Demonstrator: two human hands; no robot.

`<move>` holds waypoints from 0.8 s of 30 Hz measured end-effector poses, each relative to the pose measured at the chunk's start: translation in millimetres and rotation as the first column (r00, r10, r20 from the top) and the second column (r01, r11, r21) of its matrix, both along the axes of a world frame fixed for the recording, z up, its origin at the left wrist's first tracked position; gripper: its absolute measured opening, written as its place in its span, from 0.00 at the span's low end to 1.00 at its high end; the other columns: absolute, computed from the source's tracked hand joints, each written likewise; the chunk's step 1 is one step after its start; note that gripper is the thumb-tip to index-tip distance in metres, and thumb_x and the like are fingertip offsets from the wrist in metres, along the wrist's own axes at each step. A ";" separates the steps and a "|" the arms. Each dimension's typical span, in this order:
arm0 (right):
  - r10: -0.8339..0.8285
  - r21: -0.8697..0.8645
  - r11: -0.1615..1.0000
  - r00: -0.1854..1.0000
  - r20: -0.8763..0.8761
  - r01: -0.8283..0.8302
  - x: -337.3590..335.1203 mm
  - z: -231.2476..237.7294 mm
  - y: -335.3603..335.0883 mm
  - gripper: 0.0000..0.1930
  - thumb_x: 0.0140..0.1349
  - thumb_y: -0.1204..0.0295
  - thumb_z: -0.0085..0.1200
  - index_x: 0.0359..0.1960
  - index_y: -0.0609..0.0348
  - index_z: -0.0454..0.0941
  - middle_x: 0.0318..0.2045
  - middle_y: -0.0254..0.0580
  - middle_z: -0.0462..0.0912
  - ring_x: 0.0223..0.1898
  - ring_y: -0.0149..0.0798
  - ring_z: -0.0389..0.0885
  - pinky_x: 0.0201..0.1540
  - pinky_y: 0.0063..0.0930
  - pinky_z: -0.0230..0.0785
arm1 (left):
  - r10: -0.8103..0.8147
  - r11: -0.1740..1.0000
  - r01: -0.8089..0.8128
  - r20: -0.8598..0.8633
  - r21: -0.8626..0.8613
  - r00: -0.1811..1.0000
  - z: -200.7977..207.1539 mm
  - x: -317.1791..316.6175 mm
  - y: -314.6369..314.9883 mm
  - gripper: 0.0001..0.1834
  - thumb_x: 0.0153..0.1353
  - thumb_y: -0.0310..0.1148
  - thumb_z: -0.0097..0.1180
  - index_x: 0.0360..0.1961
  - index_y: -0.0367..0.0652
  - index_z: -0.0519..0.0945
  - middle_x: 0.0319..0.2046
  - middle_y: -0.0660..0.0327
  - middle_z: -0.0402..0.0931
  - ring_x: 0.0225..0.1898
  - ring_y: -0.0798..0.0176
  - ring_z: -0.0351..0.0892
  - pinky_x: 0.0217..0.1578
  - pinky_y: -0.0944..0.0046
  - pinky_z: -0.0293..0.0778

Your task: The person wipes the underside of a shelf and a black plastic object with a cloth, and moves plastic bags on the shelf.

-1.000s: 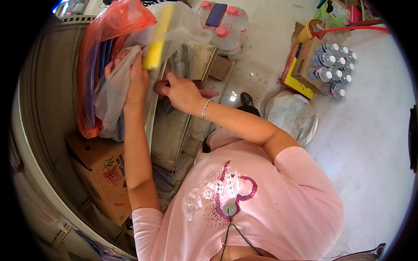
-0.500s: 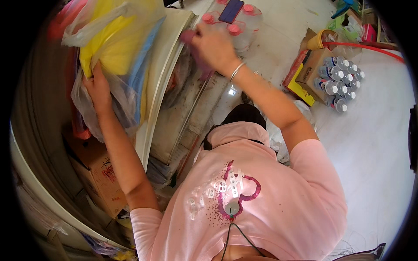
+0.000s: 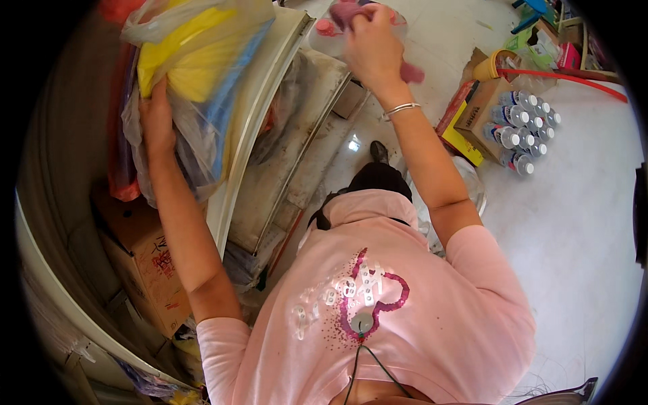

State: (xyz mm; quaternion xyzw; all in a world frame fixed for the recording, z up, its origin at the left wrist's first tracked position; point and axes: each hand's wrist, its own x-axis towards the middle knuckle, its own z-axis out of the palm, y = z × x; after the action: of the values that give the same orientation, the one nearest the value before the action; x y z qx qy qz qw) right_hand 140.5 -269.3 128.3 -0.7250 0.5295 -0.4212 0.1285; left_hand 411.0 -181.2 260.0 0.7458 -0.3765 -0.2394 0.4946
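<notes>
At the upper left, my left hand (image 3: 157, 120) is closed on the edge of a clear plastic bag (image 3: 185, 158). Folded yellow and blue sheets (image 3: 192, 71) show through its film; the bag sits on a white shelf (image 3: 286, 57). My right hand (image 3: 375, 50), bent at the fingers, grips a mauve cloth (image 3: 412, 72) whose ends stick out on both sides of it. That hand hangs over the floor, right of the shelf edge, in front of large clear bottles with pink caps (image 3: 326, 27).
Several small water bottles (image 3: 523, 128) stand at the right beside a cardboard box (image 3: 482, 111) and a yellow-red box (image 3: 459, 128). Under the shelf, a lower ledge (image 3: 290, 145) runs along. Another carton (image 3: 158, 277) lies below my left arm. A red hose (image 3: 567, 74) crosses the upper right.
My right hand has moved right and away from the shelf edge with the mauve cloth. It now covers the phone seen on the large bottles. My left hand keeps hold of the bag.
</notes>
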 end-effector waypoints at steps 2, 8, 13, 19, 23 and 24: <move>0.084 -0.009 0.996 0.996 0.037 -0.083 8.8 2.8 9.6 0.06 0.52 0.74 0.54 0.29 0.63 0.76 0.45 0.53 0.71 0.35 0.57 0.77 0.35 0.46 0.71 | -0.036 0.999 0.036 -0.001 -0.003 0.999 0.3 3.1 -0.4 0.26 0.65 0.38 0.52 0.59 0.32 0.69 0.56 0.57 0.70 0.55 0.60 0.69 0.56 0.65 0.63; 0.080 0.102 0.991 0.993 0.083 -0.088 27.5 -10.3 19.3 0.08 0.51 0.76 0.52 0.33 0.56 0.80 0.44 0.40 0.74 0.37 0.46 0.79 0.33 0.40 0.73 | -0.023 1.000 0.023 -0.037 0.015 0.999 -0.4 3.4 3.0 0.23 0.66 0.38 0.50 0.56 0.33 0.72 0.54 0.59 0.72 0.54 0.63 0.69 0.54 0.67 0.63; 0.089 0.100 0.992 0.990 -0.106 -0.078 35.9 -1.5 11.6 0.06 0.55 0.74 0.49 0.30 0.61 0.77 0.42 0.54 0.72 0.34 0.54 0.78 0.33 0.46 0.71 | 0.028 0.999 -0.026 -0.049 0.042 0.998 1.6 -3.2 3.1 0.25 0.65 0.40 0.50 0.56 0.33 0.72 0.53 0.59 0.73 0.53 0.62 0.70 0.53 0.67 0.63; 0.191 -0.023 0.981 0.979 -0.063 -0.193 36.4 -5.2 -1.1 0.06 0.56 0.74 0.46 0.30 0.58 0.77 0.37 0.50 0.75 0.32 0.51 0.79 0.32 0.45 0.71 | -0.014 0.998 0.017 -0.042 0.064 0.999 -4.2 5.4 4.2 0.26 0.64 0.43 0.51 0.56 0.33 0.72 0.52 0.59 0.73 0.53 0.62 0.70 0.53 0.67 0.63; 0.287 -0.072 0.945 0.916 -0.280 -0.318 37.2 -13.7 4.2 0.08 0.50 0.77 0.52 0.33 0.57 0.80 0.45 0.38 0.73 0.38 0.43 0.80 0.33 0.38 0.74 | -0.044 0.998 0.045 -0.025 0.052 0.999 -4.1 0.4 -0.6 0.27 0.65 0.41 0.51 0.59 0.33 0.69 0.56 0.57 0.70 0.56 0.60 0.67 0.57 0.65 0.61; 0.296 -0.062 0.943 0.910 -0.290 -0.327 39.2 -15.3 8.3 0.07 0.51 0.75 0.52 0.31 0.56 0.80 0.43 0.40 0.73 0.36 0.44 0.79 0.33 0.38 0.74 | -0.059 0.997 0.060 -0.030 0.047 0.998 -2.1 -3.5 -2.3 0.27 0.66 0.40 0.50 0.61 0.34 0.68 0.58 0.57 0.68 0.58 0.59 0.66 0.58 0.65 0.60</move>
State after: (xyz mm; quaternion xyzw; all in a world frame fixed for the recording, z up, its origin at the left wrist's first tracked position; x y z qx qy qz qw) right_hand 179.7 -261.0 113.0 -0.8579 0.3956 -0.3182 0.0788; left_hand 407.5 -183.5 257.9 0.7425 -0.3854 -0.2739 0.4746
